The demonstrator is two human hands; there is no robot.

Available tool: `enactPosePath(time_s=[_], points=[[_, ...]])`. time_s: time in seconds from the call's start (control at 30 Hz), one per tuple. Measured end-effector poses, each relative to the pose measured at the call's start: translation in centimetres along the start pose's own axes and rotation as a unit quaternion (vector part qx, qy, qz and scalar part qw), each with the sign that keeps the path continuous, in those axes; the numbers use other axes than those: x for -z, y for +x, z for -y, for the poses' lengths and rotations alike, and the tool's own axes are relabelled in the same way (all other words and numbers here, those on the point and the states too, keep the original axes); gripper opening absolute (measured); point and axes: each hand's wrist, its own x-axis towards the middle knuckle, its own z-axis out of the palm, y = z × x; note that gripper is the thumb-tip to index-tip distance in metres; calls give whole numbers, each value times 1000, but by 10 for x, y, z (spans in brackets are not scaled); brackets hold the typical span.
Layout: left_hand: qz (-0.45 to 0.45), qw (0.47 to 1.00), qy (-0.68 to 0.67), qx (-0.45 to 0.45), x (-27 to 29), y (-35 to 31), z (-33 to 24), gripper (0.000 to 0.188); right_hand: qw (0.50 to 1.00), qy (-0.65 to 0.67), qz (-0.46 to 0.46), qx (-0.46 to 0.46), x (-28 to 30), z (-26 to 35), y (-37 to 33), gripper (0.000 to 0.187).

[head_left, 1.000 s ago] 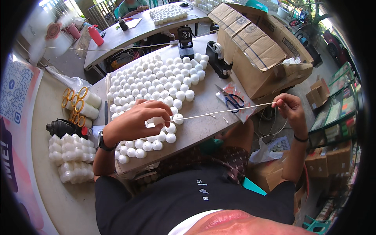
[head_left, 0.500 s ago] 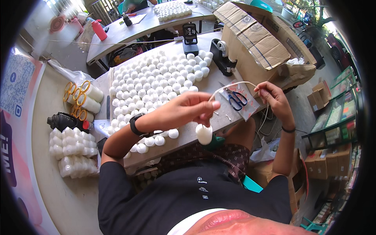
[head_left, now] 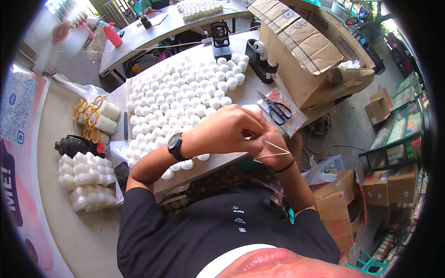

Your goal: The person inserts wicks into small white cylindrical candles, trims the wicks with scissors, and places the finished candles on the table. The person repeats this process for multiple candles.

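Observation:
My left hand, a dark watch on its wrist, is closed in a pinch on a thin pale cord. The cord makes a narrow loop across the palm and wrist of my right hand, which is turned palm up against the left. A white candle shows just beyond the joined hands, at the right fingers; its lower part is hidden. Left of the hands, rows of similar white candles cover the table. Dark-handled scissors lie on a clear plastic bag right of the hands.
A black tape dispenser and a black stand are behind the candles. A large open cardboard box rises at the right. Wrapped white packs and gold-ringed rolls stand at the left. A second table is farther back.
My right hand has come left and turned palm up against my left hand. The cord, earlier stretched between them, is now looped over the right palm. The candle no longer hangs below the left hand.

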Motion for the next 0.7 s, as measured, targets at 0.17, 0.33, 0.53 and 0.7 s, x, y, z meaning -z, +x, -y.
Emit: enactPosePath(time_s=[0.17,0.33,0.53,0.7], points=[[76,995,58,-15,6,-12,3,18,994,-112,-3,2,-18,23,-11,59],[12,987,160,-30,-7,-11,5,19,983,-178,-35,37,-20,22,-15,52],[-16,994,108,-18,-21,-12,12,18,980,-110,-33,161,-23,0,-4,51],[-82,878,-450,139,-24,-20,24,20,954,-87,-68,279,-27,-11,-5,41]])
